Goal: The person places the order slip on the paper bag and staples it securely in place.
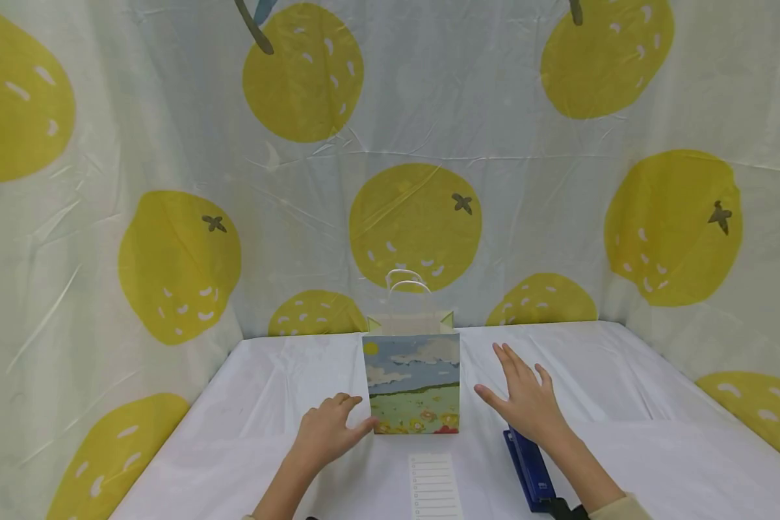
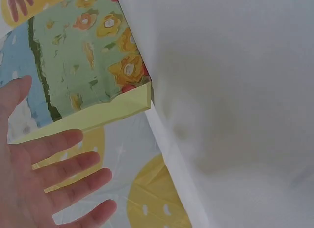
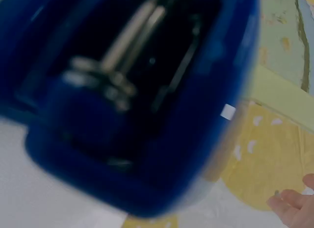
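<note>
A small paper gift bag point(image 1: 412, 383) with a painted sky, meadow and flowers stands upright, its white handles raised. Beside its lower left side is my left hand point(image 1: 328, 430), palm toward it and thumb close to the corner; whether they touch is unclear. In the left wrist view the fingers point(image 2: 64, 169) are spread and hold nothing. To the bag's right hovers my right hand point(image 1: 529, 404), empty, fingers extended. A blue stapler point(image 1: 529, 466) lies beneath the right wrist; its metal inner parts look blurred and large in the right wrist view.
On the white-covered table point(image 1: 325, 477) a lined paper slip with checkboxes point(image 1: 434, 487) lies in front of the bag. A pale curtain point(image 1: 520, 188) with yellow fruit prints hangs behind and along both sides. Something dark shows at the bottom edge near the right wrist.
</note>
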`<state>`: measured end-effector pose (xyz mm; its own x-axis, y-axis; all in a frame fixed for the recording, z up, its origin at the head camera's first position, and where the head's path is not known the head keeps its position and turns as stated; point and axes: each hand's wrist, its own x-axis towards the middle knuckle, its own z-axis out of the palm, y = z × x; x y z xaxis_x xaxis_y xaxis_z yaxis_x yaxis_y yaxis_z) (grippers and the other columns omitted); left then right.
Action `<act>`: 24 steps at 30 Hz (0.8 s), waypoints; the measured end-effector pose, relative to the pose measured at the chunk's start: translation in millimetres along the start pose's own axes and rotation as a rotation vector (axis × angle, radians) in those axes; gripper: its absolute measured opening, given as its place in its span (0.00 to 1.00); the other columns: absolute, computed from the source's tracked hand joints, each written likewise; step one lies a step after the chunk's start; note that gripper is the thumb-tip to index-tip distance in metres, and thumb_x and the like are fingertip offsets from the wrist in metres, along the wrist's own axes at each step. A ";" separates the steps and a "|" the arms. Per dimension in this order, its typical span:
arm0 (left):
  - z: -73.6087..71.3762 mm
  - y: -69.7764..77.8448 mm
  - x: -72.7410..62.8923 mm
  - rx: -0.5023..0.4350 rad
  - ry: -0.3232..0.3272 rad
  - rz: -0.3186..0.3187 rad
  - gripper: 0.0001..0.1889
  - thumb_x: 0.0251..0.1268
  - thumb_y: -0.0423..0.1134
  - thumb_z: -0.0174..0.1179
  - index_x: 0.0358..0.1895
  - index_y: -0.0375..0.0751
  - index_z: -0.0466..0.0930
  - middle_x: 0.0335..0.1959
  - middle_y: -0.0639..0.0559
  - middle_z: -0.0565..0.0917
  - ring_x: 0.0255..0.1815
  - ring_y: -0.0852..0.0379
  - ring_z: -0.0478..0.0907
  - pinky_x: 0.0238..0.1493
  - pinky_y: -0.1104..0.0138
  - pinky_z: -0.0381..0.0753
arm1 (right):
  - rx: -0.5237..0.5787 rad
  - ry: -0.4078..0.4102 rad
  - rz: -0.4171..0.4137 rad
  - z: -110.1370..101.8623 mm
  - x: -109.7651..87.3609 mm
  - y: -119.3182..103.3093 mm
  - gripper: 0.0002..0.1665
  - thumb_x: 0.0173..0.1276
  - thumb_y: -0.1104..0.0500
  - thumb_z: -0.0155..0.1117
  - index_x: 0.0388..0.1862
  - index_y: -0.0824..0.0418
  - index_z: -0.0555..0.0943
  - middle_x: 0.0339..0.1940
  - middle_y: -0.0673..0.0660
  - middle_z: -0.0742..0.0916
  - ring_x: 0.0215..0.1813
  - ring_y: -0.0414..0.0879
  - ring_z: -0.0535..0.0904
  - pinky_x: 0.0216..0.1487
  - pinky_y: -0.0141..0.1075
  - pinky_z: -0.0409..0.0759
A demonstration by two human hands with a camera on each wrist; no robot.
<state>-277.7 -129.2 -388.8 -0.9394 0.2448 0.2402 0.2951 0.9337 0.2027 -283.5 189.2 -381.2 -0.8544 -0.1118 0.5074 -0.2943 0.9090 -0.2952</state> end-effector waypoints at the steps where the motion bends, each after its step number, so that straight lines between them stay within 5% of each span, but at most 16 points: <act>1: 0.1 0.7 -0.2 -0.001 -0.005 0.002 0.32 0.57 0.66 0.49 0.54 0.45 0.76 0.52 0.46 0.78 0.49 0.44 0.76 0.41 0.48 0.74 | 0.002 0.002 0.000 -0.2 0.2 -0.8 0.48 0.60 0.36 0.54 0.70 0.63 0.55 0.69 0.66 0.63 0.67 0.61 0.61 0.62 0.63 0.47; 24: -2.6 17.6 -2.7 0.002 -0.027 0.060 0.31 0.56 0.67 0.47 0.49 0.46 0.77 0.45 0.49 0.81 0.36 0.50 0.79 0.26 0.61 0.74 | 0.063 0.008 0.003 5.4 4.3 -8.6 0.48 0.60 0.38 0.56 0.70 0.63 0.54 0.69 0.67 0.62 0.67 0.64 0.61 0.59 0.63 0.59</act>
<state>-269.5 -114.2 -383.4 -0.9243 0.3073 0.2263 0.3507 0.9177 0.1864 -287.0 178.7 -380.8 -0.8518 -0.1053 0.5131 -0.3181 0.8822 -0.3471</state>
